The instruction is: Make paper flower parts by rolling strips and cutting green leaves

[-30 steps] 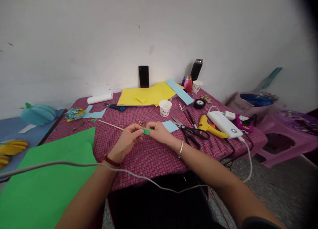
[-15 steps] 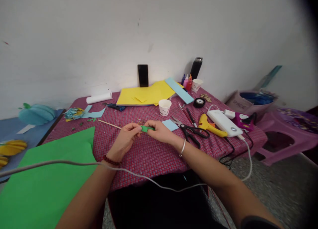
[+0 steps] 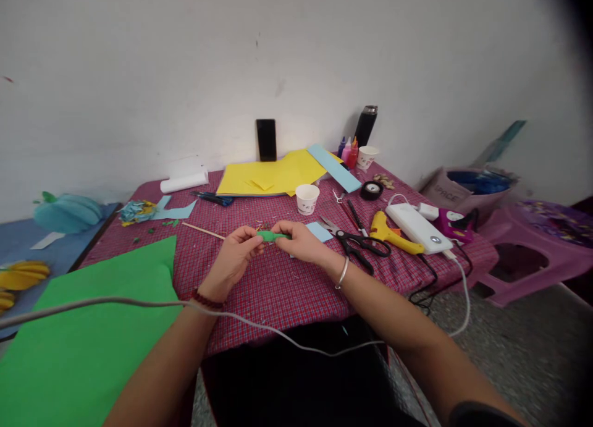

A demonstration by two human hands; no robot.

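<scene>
A small piece of green paper (image 3: pixel 269 236), folded or rolled, is held between my two hands above the middle of the table. The fingertips of my left hand (image 3: pixel 235 257) pinch its left end. My right hand (image 3: pixel 301 243) grips the right end, with thumb and fingers closed on it. Just left of my left hand, a thin wooden stick (image 3: pixel 202 231) lies on the checked tablecloth (image 3: pixel 259 297). A light blue paper square (image 3: pixel 319 232) lies behind my right hand, partly covered by it. Black-handled scissors (image 3: pixel 356 245) rest to the right.
A large green sheet (image 3: pixel 106 328) spreads at the left. A white cable (image 3: pixel 296 346) runs across in front of my forearms. A paper cup (image 3: pixel 307 199) stands behind my hands. A yellow glue gun (image 3: pixel 393 234) and a white power bank (image 3: pixel 419 229) lie right.
The green paper has shifted slightly left and turned between my fingers, looking narrower now. My right hand has tilted a little, its fingers sliding along the paper. Nothing else has moved.
</scene>
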